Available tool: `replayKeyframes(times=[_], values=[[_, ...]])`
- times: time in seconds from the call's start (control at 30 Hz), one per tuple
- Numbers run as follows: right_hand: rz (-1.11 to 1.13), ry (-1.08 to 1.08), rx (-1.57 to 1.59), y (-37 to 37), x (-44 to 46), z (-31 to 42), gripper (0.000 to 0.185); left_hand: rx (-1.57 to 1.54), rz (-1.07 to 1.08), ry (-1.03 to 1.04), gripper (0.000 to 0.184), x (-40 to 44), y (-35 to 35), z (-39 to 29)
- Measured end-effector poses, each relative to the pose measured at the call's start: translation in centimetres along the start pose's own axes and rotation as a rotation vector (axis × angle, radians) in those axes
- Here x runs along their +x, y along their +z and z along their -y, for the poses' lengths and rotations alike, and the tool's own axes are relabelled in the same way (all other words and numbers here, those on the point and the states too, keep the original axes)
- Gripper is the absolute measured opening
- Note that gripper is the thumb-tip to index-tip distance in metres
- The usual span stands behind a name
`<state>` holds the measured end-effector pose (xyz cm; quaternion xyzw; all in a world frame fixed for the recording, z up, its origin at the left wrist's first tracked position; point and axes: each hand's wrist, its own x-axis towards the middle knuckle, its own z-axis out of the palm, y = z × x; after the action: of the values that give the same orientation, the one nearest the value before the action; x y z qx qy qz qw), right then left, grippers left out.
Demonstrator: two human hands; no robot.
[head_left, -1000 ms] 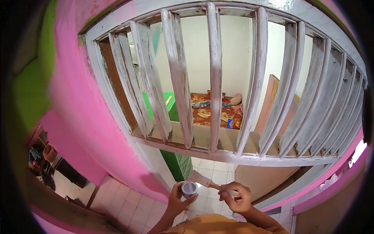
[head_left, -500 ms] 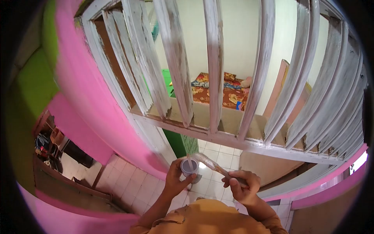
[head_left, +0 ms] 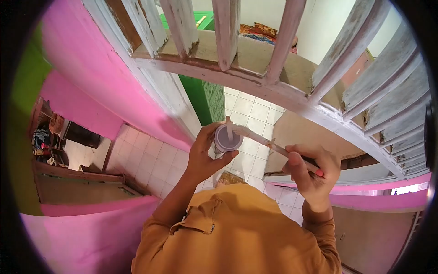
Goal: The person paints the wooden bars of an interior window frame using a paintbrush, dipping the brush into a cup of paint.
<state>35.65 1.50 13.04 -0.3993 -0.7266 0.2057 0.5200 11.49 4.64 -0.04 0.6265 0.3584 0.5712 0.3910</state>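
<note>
My left hand (head_left: 204, 153) is wrapped round a small paint cup (head_left: 222, 147) with greyish-white paint inside. A thin stirring stick (head_left: 229, 129) stands in the cup and leans on its far rim. In my right hand (head_left: 315, 176) is a paintbrush (head_left: 269, 144), gripped by its handle, whose end is red. Its whitish bristles touch or hover over the cup's right rim; I cannot tell which. Above both hands runs a wooden frame with slats (head_left: 288, 39), its white paint patchy and worn to bare wood in places.
The frame's lower rail (head_left: 255, 77) crosses just beyond my hands. To the left is a pink wall (head_left: 105, 86). A green cabinet (head_left: 194, 93) and a tiled floor (head_left: 246, 107) lie below. Bedding (head_left: 260, 33) shows behind the slats, and a brown panel (head_left: 305, 141) is at the right.
My view has tilted down, so the slats sit higher. My right hand has turned and shifted right with the paintbrush, its bristles staying by the cup. The left hand keeps hold of the cup.
</note>
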Motion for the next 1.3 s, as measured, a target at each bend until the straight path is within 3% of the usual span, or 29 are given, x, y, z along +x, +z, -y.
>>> replayKeyframes(times=[0.27, 0.67, 0.8, 0.87, 1.1, 1.3], values=[[0.214, 0.163, -0.077, 1.7, 1.5, 0.3, 0.008, 0.119, 0.028, 0.05, 0.071, 0.0, -0.4, 0.7], [0.452, 0.2, -0.171, 4.7, 3.7, -1.1, 0.012, 0.224, 0.088, 0.116, 0.07, 1.0, -0.7, 0.1], [0.345, 0.246, -0.14, 4.0, 3.5, -1.0, 0.01, 0.22, 0.103, 0.063, 0.072, 0.8, -1.0, 0.9], [0.179, 0.284, -0.027, 4.0, 2.8, -1.7, 0.011, 0.187, 0.094, 0.06, 0.073, 0.8, -1.0, 1.2], [0.073, 0.383, 0.089, 3.5, 1.9, -2.0, 0.012, 0.076, 0.081, -0.037, 0.073, 0.9, -0.8, 1.4], [0.053, 0.38, 0.065, 3.8, 1.6, -2.4, 0.015, 0.131, 0.03, 0.074, 0.069, 1.4, -0.1, 1.7]])
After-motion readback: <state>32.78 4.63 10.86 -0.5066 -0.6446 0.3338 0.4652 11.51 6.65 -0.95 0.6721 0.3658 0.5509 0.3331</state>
